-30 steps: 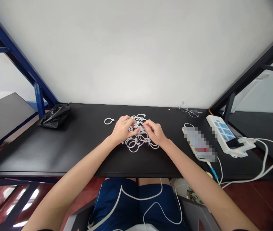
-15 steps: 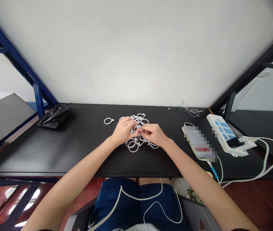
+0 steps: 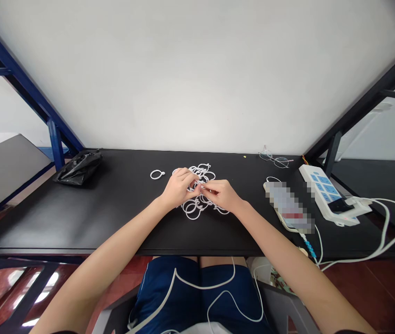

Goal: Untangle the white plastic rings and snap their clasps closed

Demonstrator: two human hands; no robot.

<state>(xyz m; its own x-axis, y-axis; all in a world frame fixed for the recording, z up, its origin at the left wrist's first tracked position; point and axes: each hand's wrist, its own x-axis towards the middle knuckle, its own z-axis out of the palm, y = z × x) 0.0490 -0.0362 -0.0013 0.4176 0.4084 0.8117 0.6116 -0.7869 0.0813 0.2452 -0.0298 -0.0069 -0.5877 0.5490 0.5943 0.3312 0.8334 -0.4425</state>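
Observation:
A heap of white plastic rings [image 3: 200, 197] lies in the middle of the black table [image 3: 120, 218]. My left hand [image 3: 178, 188] and my right hand [image 3: 223, 195] meet over the heap, fingertips pinched together on one white ring between them. Both hands rest just above the heap and cover part of it. A single white ring [image 3: 157, 174] lies apart on the table, to the left of the heap.
A crumpled black bag [image 3: 79, 168] sits at the back left. Spectacles [image 3: 274, 161] lie at the back right. A phone [image 3: 289, 206] with a cable and a white power strip [image 3: 327, 195] lie on the right. White cords hang off the table's right front edge.
My hands have closed in on each other, the right one shifting left until the fingertips meet over the heap. Nothing else on the table has moved.

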